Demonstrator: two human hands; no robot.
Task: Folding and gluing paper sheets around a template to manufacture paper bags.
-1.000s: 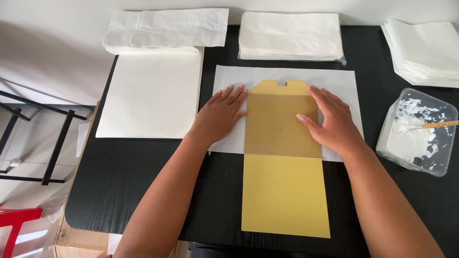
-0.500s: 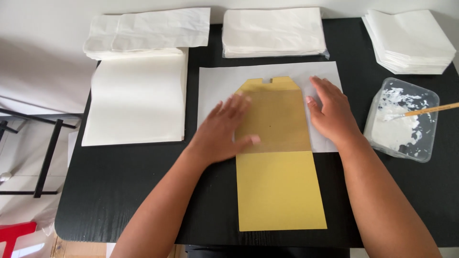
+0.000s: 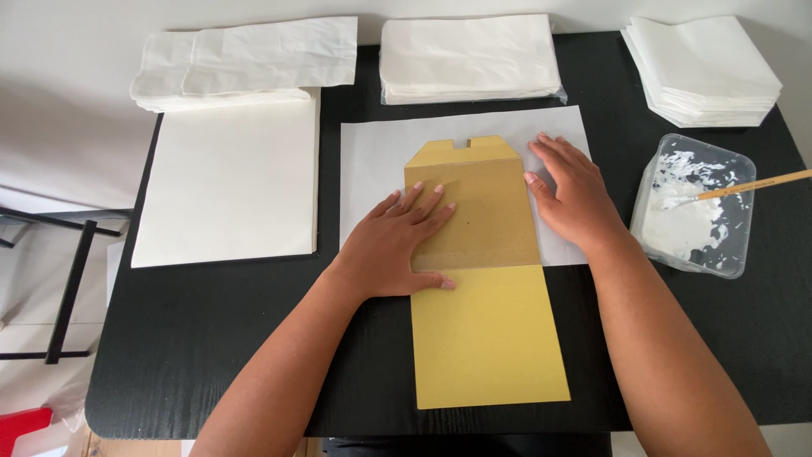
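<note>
A yellow-gold paper piece [image 3: 486,338] lies flat in the middle of the black table [image 3: 211,355], its upper half folded over and darker, with a small notch at the top edge. Under its upper part sits a white sheet [image 3: 372,161]. My left hand [image 3: 399,241] presses flat on the left side of the folded part, fingers spread. Fingers also spread, my right hand [image 3: 571,196] rests flat on the white sheet at the fold's right edge. Neither hand grips anything.
A clear plastic tub [image 3: 695,207] of white paste with a brush handle stands at the right. White paper bag stacks lie at the back left [image 3: 245,59], back middle [image 3: 467,55] and back right [image 3: 704,72]. A large white sheet stack [image 3: 224,182] lies left.
My left hand slid from the white sheet onto the folded yellow paper and lower along it. My right hand moved off the fold to its right edge.
</note>
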